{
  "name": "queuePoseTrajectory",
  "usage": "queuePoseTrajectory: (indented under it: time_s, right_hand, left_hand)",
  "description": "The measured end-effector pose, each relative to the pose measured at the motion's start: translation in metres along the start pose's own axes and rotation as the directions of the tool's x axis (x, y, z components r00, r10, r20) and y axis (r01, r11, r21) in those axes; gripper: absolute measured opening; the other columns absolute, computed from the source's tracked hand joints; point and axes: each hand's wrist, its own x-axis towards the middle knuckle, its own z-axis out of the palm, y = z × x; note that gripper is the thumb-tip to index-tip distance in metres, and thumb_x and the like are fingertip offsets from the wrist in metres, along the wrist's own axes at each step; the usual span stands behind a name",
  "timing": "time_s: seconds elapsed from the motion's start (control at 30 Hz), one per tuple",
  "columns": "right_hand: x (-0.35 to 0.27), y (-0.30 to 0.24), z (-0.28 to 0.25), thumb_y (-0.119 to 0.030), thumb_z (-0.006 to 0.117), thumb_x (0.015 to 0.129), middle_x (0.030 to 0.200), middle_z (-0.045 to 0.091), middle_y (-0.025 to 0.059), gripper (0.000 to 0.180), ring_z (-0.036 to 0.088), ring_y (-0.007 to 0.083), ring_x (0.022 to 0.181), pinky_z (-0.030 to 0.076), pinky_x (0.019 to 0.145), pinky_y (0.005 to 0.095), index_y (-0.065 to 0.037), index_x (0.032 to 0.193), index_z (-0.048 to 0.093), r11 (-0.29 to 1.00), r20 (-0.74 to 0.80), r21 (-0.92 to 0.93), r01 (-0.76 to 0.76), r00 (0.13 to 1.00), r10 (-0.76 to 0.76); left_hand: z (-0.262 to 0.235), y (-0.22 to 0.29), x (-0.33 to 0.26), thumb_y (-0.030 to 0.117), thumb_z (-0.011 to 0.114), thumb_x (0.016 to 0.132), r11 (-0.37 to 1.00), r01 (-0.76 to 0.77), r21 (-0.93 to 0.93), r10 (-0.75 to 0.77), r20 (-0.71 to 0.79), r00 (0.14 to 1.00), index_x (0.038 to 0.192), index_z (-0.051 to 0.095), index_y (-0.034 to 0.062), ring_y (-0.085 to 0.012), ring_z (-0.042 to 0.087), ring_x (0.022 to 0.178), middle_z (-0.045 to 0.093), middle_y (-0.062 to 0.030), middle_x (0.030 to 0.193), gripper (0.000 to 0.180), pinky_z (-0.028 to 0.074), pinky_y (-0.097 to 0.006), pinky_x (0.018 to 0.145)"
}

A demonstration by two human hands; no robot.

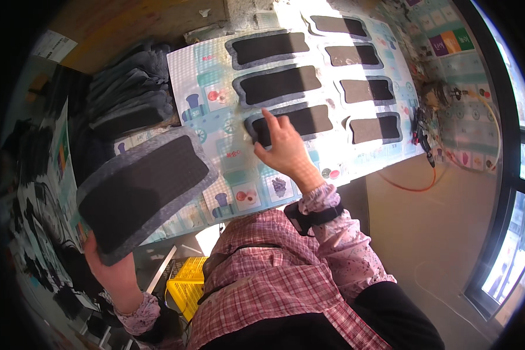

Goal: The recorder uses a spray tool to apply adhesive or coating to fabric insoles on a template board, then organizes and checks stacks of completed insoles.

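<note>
- Grey-edged black felt is what the right hand [283, 146] presses on: its fingers [269, 119] are spread flat, not gripping, on the left end of a dark pad [300, 121] lying on the patterned play mat [216, 99]. Pushed at one end only, that pad could skew out of line with the two pads above it [268, 48] [279, 84].
- The left hand [114, 271] is closed around the lower end of a stack of the same pads [143, 189], held up at a tilt over the mat's near edge. Gripped low and leaning, the top pieces look likely to slide off or fan out.
- A second column of smaller pads [364, 90] lies just beside the pressed one; a sleeve sweeping across might shift them.
- Outward to the right, a dark tool [423, 137] with an orange cord [414, 186] sits at the mat's edge, where it could snag.
- Below the table edge stands a yellow crate [186, 286], where dropped pads would probably land.
- Further grey pieces [131, 93] are piled at the far left.
</note>
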Motion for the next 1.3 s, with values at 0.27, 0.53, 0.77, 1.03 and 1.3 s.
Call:
queuePoseTrajectory:
  time_s: [0.27, 0.53, 0.77, 1.03, 1.3]
  right_hand:
    - [-0.073, 0.037, -0.078, -0.024, 0.055, 0.088, 0.119, 0.051, 0.0113, 0.040, 0.049, 0.0184, 0.107, 0.041, 0.089, 0.0319, 0.004, 0.116, 0.049, -0.074, 0.411, 0.910, -0.407, 0.867, 0.283]
    - [-0.091, 0.121, -0.090, -0.014, 0.065, 0.079, 0.082, 0.064, 0.0094, 0.028, 0.058, 0.0127, 0.070, 0.047, 0.066, 0.0262, 0.004, 0.099, 0.057, 0.839, 0.177, 0.353, -0.415, 0.910, 0.375]
    - [-0.083, 0.146, -0.062, -0.025, 0.067, 0.075, 0.072, 0.059, 0.0178, 0.034, 0.059, 0.0319, 0.067, 0.046, 0.060, 0.0364, 0.002, 0.091, 0.054, 0.987, 0.024, -0.086, -0.136, 0.990, 0.138]
    - [-0.080, 0.138, -0.068, -0.017, 0.065, 0.074, 0.099, 0.053, 0.0147, 0.039, 0.053, 0.0288, 0.090, 0.044, 0.074, 0.0375, -0.001, 0.105, 0.048, 0.983, 0.017, -0.178, -0.034, 0.999, 0.038]
    - [-0.076, 0.127, -0.061, -0.029, 0.061, 0.078, 0.137, 0.031, 0.0140, 0.064, 0.029, 0.0254, 0.128, 0.024, 0.104, 0.0365, 0.002, 0.128, 0.037, 0.914, 0.277, -0.312, 0.259, 0.945, -0.174]
  left_hand:
    - [0.133, 0.056, -0.034, 0.013, 0.049, 0.088, 0.039, 0.804, -0.593, -0.137, 0.794, 0.592, 0.120, 0.043, 0.0015, -0.0161, 0.050, 0.105, 0.052, -0.0077, 0.114, 0.035, 0.042, -0.028, 0.087]
    - [0.251, 0.041, -0.082, 0.011, 0.061, 0.083, 0.625, 0.689, -0.367, -0.308, 0.695, 0.649, 0.102, 0.049, 0.0014, -0.0072, 0.051, 0.067, 0.055, -0.0019, 0.080, 0.025, 0.043, -0.021, 0.057]
    - [0.273, 0.041, -0.101, 0.009, 0.067, 0.075, 0.806, 0.538, -0.245, -0.348, 0.539, 0.767, 0.099, 0.044, 0.0029, -0.0134, 0.054, 0.061, 0.055, -0.0057, 0.076, 0.034, 0.045, -0.027, 0.054]
    - [0.255, 0.057, -0.078, 0.007, 0.066, 0.072, 0.952, 0.222, 0.213, -0.253, 0.132, 0.958, 0.100, 0.046, 0.0070, -0.0208, 0.055, 0.073, 0.055, -0.0065, 0.087, 0.035, 0.044, -0.034, 0.065]
    - [0.275, 0.082, -0.077, 0.027, 0.057, 0.082, 0.823, -0.432, 0.369, 0.211, 0.508, 0.835, 0.130, 0.033, -0.0008, -0.0230, 0.032, 0.126, 0.044, -0.0146, 0.127, 0.060, 0.017, -0.039, 0.109]
